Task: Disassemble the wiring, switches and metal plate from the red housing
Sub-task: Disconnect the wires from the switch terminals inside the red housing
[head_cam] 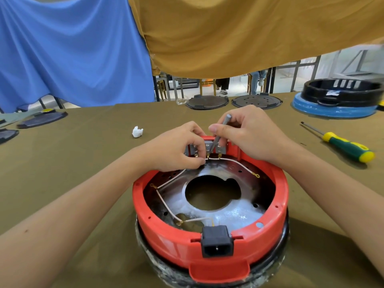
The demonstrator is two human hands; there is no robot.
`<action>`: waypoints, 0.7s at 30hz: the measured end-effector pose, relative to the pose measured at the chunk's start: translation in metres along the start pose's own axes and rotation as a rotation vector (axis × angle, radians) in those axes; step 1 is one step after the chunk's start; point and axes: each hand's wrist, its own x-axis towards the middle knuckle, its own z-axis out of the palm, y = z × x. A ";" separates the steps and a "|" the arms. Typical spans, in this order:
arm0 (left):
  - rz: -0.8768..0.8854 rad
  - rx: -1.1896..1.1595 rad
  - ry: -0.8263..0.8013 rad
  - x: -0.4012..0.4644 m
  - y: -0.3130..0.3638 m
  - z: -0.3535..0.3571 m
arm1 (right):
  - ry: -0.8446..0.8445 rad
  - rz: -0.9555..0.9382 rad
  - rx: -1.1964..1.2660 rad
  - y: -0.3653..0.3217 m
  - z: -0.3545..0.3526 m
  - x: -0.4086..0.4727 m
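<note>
At the table's near edge sits your red housing (pixel 209 244), wires (pixel 166 202), switches (pixel 207 147) and metal plate (pixel 228 213) all still inside. Your left hand (pixel 176 148) pinches a wire end; your right hand (pixel 247 134) grips a slim metal tool (pixel 221 132) at the switch terminals. A screwdriver (pixel 340 143) lies toward the right edge.

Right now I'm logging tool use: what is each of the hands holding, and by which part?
The right hand grips a thin grey metal tool by its upper shaft. The left hand pinches the white wire at the switch terminals.
</note>
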 end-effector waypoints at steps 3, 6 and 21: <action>-0.005 -0.001 0.000 0.000 0.000 0.000 | 0.020 -0.003 0.015 0.000 0.000 0.000; -0.007 0.002 -0.005 0.000 0.000 0.000 | 0.018 0.001 0.016 0.000 0.000 0.000; 0.008 0.030 -0.012 0.000 0.002 0.001 | -0.013 0.119 0.090 0.007 0.002 0.014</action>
